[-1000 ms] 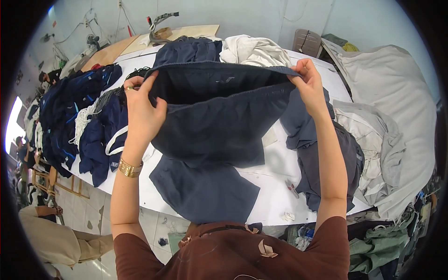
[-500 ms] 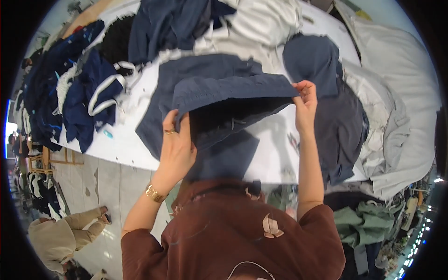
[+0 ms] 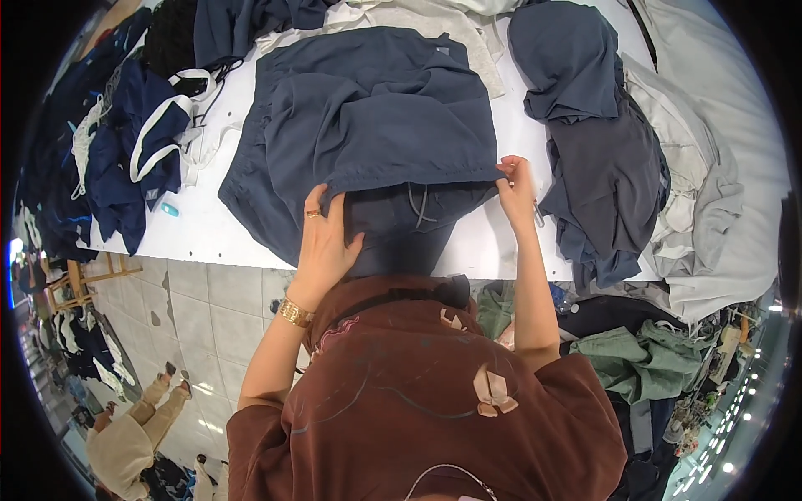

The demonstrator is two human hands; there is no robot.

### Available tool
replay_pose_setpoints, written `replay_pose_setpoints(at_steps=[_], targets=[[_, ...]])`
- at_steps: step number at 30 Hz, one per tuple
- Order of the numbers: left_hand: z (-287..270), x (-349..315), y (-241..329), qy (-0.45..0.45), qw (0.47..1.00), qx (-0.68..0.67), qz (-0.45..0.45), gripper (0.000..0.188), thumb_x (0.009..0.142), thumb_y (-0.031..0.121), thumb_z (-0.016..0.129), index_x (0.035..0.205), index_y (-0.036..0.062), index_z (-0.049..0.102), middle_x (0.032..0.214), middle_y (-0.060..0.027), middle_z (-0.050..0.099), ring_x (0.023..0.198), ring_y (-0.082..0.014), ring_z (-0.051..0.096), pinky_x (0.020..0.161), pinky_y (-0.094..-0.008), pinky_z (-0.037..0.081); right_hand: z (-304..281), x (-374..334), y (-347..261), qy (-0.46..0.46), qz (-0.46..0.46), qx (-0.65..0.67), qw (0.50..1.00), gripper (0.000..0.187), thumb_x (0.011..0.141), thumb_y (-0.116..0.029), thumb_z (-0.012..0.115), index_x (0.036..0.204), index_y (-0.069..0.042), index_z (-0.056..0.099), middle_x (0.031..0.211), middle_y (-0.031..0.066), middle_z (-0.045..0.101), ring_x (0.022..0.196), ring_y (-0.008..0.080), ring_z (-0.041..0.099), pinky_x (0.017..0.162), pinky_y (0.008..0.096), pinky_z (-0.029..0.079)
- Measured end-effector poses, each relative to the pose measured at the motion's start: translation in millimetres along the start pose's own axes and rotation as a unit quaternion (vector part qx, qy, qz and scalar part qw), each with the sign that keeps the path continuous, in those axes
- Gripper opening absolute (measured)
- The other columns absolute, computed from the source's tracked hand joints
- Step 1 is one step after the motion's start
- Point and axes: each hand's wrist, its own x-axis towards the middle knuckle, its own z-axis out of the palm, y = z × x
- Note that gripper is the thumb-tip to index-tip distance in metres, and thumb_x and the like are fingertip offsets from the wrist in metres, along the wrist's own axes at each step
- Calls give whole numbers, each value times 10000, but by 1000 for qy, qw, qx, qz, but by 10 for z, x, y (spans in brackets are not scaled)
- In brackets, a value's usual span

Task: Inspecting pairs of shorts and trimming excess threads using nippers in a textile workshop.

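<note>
Blue-grey drawstring pants (image 3: pixel 393 125) lie spread on the white table in front of me, over more cloth of the same colour. Their gathered waistband is raised toward me, and a thin grey drawstring (image 3: pixel 423 210) hangs in its dark opening. At the left end of the waistband, my left hand (image 3: pixel 329 246) is closed on the edge, thumb apart from the fingers. My right hand (image 3: pixel 515 194) pinches the other end between thumb and fingers. The lower part of the pants is bunched, so the leg length cannot be made out.
Dark grey garments (image 3: pixel 601 179) are piled to the right, beside pale cloth (image 3: pixel 710 167). Navy garments with white straps (image 3: pixel 159 138) lie left, near a small turquoise item (image 3: pixel 170 210). Green cloth (image 3: pixel 652 363) sits below the table's right edge. Another person (image 3: pixel 134 442) is at lower left.
Both hands have lowered the waistband, and its opening is narrower. The pants now lie flatter across the table, with the drawstring showing more clearly. My view has shifted a little.
</note>
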Motion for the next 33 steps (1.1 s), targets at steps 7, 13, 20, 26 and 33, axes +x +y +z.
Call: replay_pose_setpoints(at_steps=[7,13,20,26,33], targets=[[-30,73,-79,-8,999,24,-36,577,653,108,756,1156,8,489,1230,-230,395,1039,-390,487,901,-391,418,-40,144,-40,-98,-9,-102,990,229,729,-36,534,949,1,581,926,123,634,854,211,604,780,285,461],[54,328,-294,-10,996,-13,-88,272,710,144,721,898,35,558,1028,-157,540,970,-347,519,800,-410,431,-14,252,33,-82,114,-2,990,293,763,-211,546,810,65,631,769,96,624,727,174,576,676,262,430],[153,700,37,60,994,89,-3,268,711,197,736,831,76,529,1014,-127,544,1098,-325,468,851,-431,388,56,268,-4,-55,162,-27,985,368,763,-282,547,792,76,627,607,52,542,601,141,493,577,269,386],[530,1089,299,16,997,-11,71,329,721,180,731,1000,86,585,1027,-121,569,1091,-301,477,872,-411,382,77,249,23,-55,146,-3,988,354,775,-267,537,787,75,627,616,53,545,604,136,494,577,263,384],[694,1305,249,-125,991,-16,41,227,742,219,721,926,95,674,948,-67,627,1072,-259,492,903,-417,347,69,224,-20,-60,169,6,984,307,803,-243,532,769,50,618,641,16,525,624,111,464,590,243,358]])
